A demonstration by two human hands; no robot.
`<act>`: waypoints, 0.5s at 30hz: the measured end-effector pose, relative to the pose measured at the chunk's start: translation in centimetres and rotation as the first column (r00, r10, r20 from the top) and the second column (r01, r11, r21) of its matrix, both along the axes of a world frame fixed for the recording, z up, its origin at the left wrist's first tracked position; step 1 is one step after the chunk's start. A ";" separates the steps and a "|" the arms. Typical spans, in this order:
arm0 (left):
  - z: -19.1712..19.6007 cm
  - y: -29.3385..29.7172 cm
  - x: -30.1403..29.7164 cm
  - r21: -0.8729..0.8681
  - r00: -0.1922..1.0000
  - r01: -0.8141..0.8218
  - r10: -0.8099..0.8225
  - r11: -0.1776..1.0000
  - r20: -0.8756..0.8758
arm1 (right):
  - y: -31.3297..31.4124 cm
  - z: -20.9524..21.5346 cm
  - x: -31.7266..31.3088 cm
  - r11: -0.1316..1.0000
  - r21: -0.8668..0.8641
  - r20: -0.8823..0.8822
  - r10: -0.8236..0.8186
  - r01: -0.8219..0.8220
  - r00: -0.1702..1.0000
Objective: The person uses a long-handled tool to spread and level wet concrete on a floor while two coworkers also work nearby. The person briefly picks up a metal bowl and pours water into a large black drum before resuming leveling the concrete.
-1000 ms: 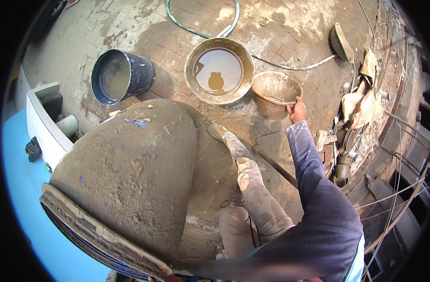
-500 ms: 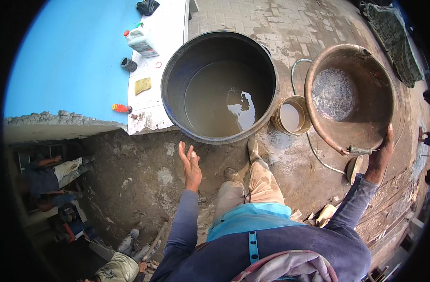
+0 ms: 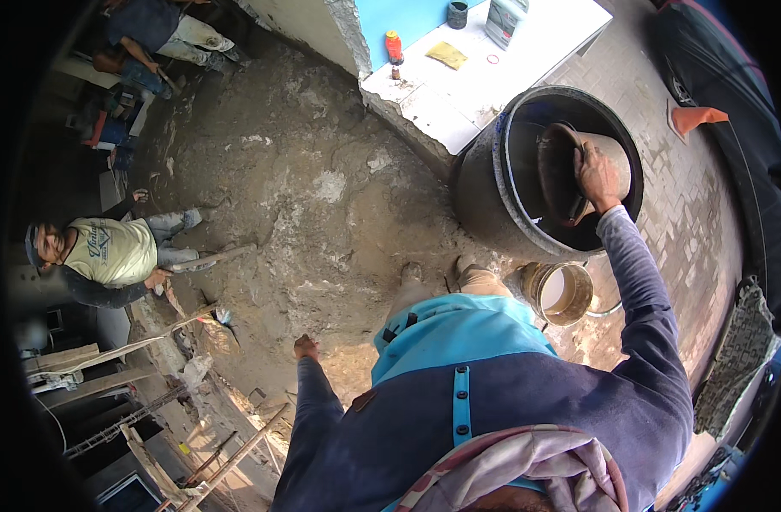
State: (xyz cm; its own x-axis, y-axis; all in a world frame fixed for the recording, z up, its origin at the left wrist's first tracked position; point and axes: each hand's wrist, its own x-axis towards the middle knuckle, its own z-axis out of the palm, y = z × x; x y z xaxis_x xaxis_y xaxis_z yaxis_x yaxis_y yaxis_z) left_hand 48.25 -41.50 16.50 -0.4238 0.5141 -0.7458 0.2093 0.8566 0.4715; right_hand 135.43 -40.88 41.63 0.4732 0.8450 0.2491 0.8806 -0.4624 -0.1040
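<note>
My right hand [image 3: 598,177] grips the rim of a large brown bucket [image 3: 557,175], its fingers hooked over the edge. Tipped on its side, the bucket sits within the mouth of a big black tub [image 3: 493,183], with its opening facing left. The tub's water is mostly hidden behind it. Away to the left, my left hand [image 3: 306,346] hangs low with its fingers curled and nothing visible in them. Near my feet stands a smaller bucket [image 3: 535,286] holding pale liquid.
A white tiled ledge [image 3: 433,102] carries a jug [image 3: 505,21], a dark cup [image 3: 458,13], a yellow sponge [image 3: 447,55] and a red bottle [image 3: 394,47]. Muddy ground [image 3: 322,213] lies left. One person [image 3: 113,252] holds a long handle there; another works farther off. Planks [image 3: 109,350] lie lower left.
The large bucket has gone from the tub's right side into its mouth, with my right hand on it. My left hand has dropped and curled. The view has turned leftward.
</note>
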 end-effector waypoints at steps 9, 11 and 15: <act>0.3 -22.2 15.0 -0.102 0.971 0.052 -0.026 0.993 0.238 | 0.5 -22.1 0.2 0.895 -0.350 -0.413 0.119 -0.278 0.903; 0.0 -24.1 16.9 -0.072 0.966 0.004 0.015 0.997 0.258 | 0.3 -23.0 -0.4 0.860 -0.436 -0.472 0.031 -0.263 0.881; -0.6 -25.0 18.2 -0.020 0.956 -0.092 0.094 0.996 0.278 | 0.3 -21.9 -0.1 0.906 -0.412 -0.320 -0.044 -0.098 0.946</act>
State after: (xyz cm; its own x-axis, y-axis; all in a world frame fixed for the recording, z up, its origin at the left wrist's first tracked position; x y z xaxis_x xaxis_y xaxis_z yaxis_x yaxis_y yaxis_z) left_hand 66.42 -66.49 15.94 -0.2449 0.4770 -0.8441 -0.0097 0.8694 0.4941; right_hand 135.37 -40.60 19.72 0.4419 0.8499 -0.2871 0.8464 -0.5011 -0.1805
